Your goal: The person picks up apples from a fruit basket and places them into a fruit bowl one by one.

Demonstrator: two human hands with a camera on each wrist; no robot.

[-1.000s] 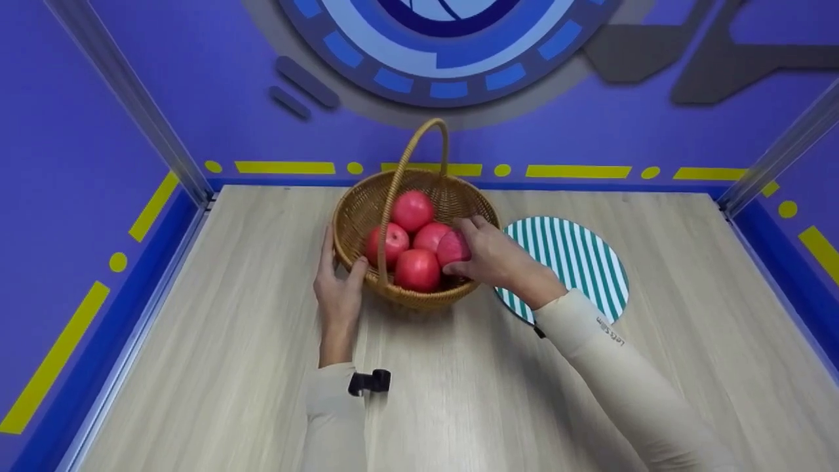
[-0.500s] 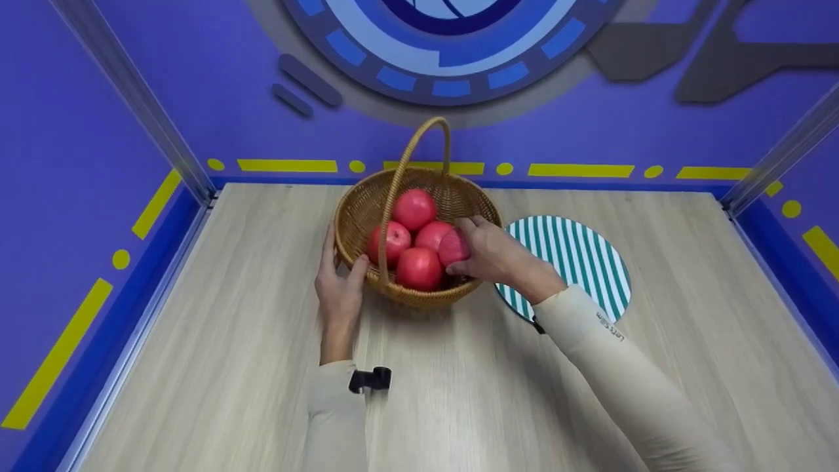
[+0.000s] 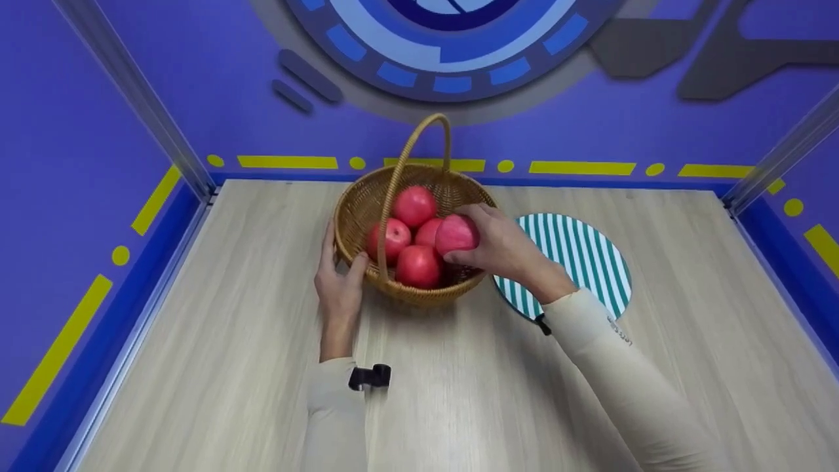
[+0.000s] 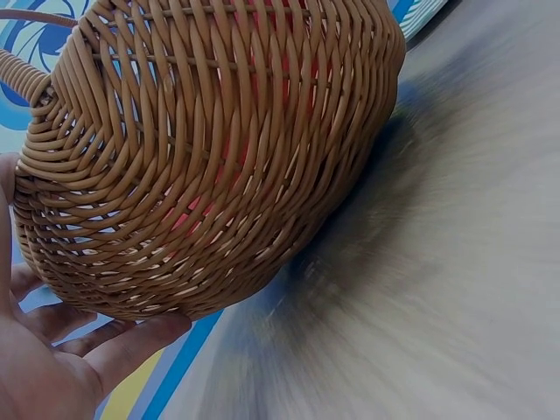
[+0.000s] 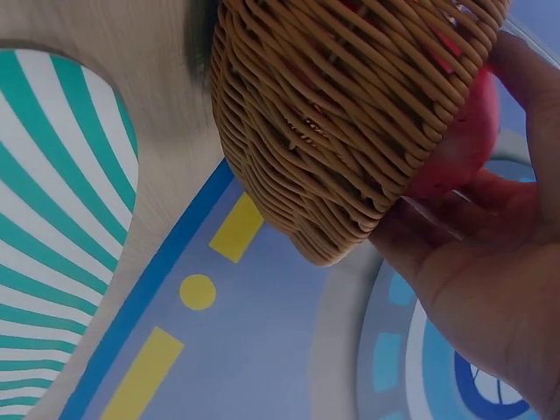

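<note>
From the left, we see the left hand [image 3: 337, 292] holding the wicker basket [image 3: 423, 298], thumb at the rim, fingers spread round the outer wall. Inside sit four red apples [image 3: 414, 206], the handle [image 3: 392, 190] arching up among them. And here's the right hand [image 3: 508, 249], fingers curved partway round a fifth apple [image 3: 457, 235], gripping it inside the basket's right side. It's roundish, no clear long axis, and this hand is nearer. Just right lies the striped mat [image 3: 590, 255]. We count five apples, one basket, one mat.
</note>
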